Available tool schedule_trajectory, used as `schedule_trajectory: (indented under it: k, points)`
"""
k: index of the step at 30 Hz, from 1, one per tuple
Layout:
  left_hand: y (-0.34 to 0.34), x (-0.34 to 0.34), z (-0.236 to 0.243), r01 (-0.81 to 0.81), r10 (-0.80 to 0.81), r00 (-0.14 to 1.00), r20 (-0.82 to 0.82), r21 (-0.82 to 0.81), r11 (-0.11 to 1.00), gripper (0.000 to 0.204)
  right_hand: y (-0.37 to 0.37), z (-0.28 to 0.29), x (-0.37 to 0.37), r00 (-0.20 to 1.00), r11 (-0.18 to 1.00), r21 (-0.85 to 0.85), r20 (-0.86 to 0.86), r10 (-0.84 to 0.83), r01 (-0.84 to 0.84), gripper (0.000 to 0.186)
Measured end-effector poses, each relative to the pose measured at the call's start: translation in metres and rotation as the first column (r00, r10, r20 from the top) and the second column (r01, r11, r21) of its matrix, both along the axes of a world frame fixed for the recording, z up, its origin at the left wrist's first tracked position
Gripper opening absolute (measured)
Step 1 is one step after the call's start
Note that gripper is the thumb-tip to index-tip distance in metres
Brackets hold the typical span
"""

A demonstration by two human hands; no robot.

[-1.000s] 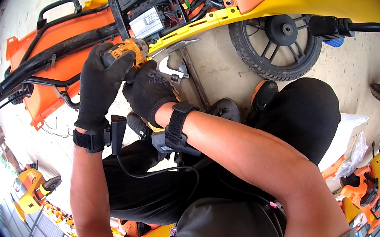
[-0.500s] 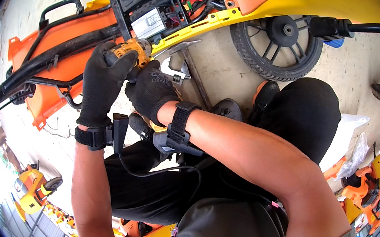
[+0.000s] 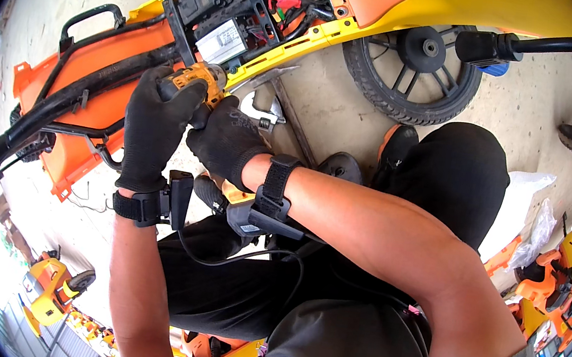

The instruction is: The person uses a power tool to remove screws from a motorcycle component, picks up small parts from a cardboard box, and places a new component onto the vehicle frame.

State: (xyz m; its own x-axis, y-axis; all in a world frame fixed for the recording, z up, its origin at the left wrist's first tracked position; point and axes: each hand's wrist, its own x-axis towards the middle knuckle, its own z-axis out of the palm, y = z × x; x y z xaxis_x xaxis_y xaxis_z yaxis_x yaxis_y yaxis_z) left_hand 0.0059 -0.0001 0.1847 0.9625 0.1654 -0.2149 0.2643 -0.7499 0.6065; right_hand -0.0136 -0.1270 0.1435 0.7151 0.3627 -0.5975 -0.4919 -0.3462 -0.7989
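Observation:
My left hand (image 3: 157,125), in a black knit glove, is wrapped around a yellow-and-black power drill (image 3: 200,80). The drill's nose points right, beside the yellow frame edge of an upturned orange-and-yellow vehicle body (image 3: 315,38). Just below the nose is my right hand (image 3: 228,138), gloved the same way, its fingers curled closed against the drill. Those fingertips are hidden, so what they pinch cannot be made out. Close by, the opened body shows a silver control box (image 3: 222,41) and bundled wires (image 3: 296,17).
A hammer-like tool (image 3: 293,122) and a white curved part (image 3: 257,112) lie on the floor past my right hand. Farther off is a black-tyred wheel (image 3: 415,73). A black tubular frame (image 3: 89,84) runs along the left. Clear plastic sheeting (image 3: 537,233) lies at right.
Both hands keep almost the same place at the drill. The vehicle body and wheel appear shifted very slightly in the picture.

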Motion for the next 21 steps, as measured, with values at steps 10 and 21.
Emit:
schedule_trajectory:
  k: [10, 21]
  points:
    - [-0.006, 0.002, 0.002, -0.006, 0.006, 1.0, 0.019, 0.012, 1.0, 0.049, 0.003, -0.01, -0.004, 0.997, 0.998, 0.04, 0.065, -0.042, 0.039, 0.052]
    - [-0.006, 0.002, 0.003, -0.034, 0.034, 0.999, -0.001, -0.032, 0.999, 0.046, 0.001, 0.0, 0.001, 1.0, 1.0, -0.008, -0.016, 0.006, -0.006, 0.061]
